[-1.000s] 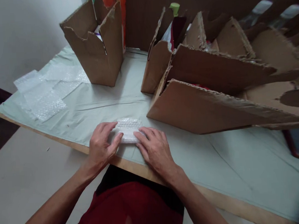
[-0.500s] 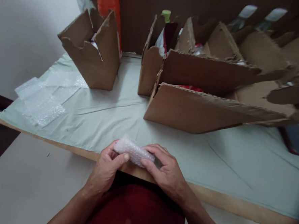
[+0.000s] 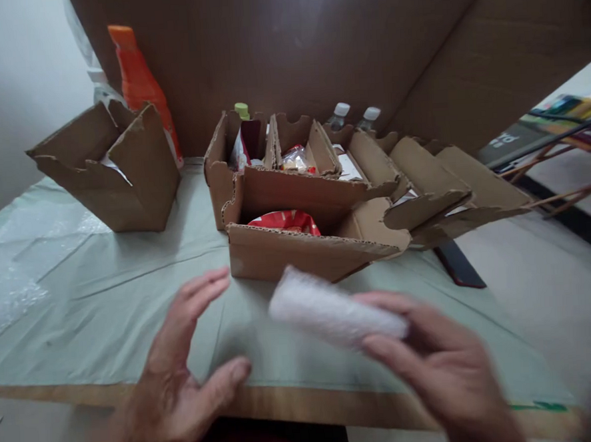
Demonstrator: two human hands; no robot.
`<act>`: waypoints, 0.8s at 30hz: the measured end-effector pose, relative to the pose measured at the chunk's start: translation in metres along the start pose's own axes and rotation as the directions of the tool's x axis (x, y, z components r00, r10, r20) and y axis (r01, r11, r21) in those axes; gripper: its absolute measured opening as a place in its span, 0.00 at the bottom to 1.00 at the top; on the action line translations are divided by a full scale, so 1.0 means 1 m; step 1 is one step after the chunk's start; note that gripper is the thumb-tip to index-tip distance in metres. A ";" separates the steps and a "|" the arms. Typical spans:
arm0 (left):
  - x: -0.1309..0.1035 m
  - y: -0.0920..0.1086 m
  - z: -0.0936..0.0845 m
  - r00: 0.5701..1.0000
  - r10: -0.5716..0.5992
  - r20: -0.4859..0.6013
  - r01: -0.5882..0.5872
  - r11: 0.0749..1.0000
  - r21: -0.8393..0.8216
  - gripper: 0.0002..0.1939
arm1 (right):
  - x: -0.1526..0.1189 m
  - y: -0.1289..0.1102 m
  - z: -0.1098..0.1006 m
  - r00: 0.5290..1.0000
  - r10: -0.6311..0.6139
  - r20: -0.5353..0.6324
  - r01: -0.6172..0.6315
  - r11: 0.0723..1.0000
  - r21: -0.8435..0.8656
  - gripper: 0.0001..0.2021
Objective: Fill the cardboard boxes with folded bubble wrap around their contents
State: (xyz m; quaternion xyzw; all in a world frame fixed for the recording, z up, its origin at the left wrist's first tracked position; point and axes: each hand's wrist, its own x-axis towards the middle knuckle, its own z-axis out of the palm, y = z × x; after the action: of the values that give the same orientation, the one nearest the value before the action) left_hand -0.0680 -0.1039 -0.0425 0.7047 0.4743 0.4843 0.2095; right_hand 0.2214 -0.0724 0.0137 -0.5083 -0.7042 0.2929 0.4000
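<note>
My right hand (image 3: 429,359) grips one end of a bubble-wrapped roll (image 3: 331,309), thumb in front and fingers behind. The roll is held in the air over the near part of the table, its free end pointing up and left; what it may contain is hidden. To its left, my left hand (image 3: 184,368) holds nothing, thumb and fingers spread apart. Just beyond the roll stands a long cardboard bin (image 3: 297,251) with a red patterned packet (image 3: 288,223) inside.
Behind are more cardboard bins (image 3: 369,153) with small packets, and two white-capped bottles (image 3: 340,115). A separate cardboard box (image 3: 137,170) stands left, before an orange bottle (image 3: 141,83). Bubble wrap sheets (image 3: 14,285) lie at the left. A dark flat object (image 3: 458,264) lies right.
My left hand has let go of the bubble-wrapped roll and opened. My right hand has carried the roll to the right. The view has turned toward the right and up.
</note>
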 end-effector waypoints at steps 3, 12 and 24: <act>0.052 0.001 -0.002 0.954 0.280 -0.108 -0.234 0.919 0.318 0.39 | 0.040 -0.015 -0.045 0.953 -0.103 -0.283 0.034 0.970 -0.239 0.15; 0.088 -0.015 0.029 0.908 0.420 -0.011 -0.382 0.836 0.393 0.23 | 0.174 -0.019 -0.023 0.931 0.173 0.320 0.264 0.285 -0.922 0.10; 0.091 -0.015 0.030 0.914 0.405 -0.041 -0.362 0.856 0.369 0.28 | 0.181 0.014 -0.014 0.864 0.101 0.492 0.390 0.485 -0.783 0.04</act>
State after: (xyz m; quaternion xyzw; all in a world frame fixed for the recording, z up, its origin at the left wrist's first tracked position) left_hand -0.0412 -0.0123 -0.0230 0.7814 0.4148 0.4636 -0.0495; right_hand 0.2107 0.1037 0.0577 -0.4865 -0.8706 -0.0205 -0.0710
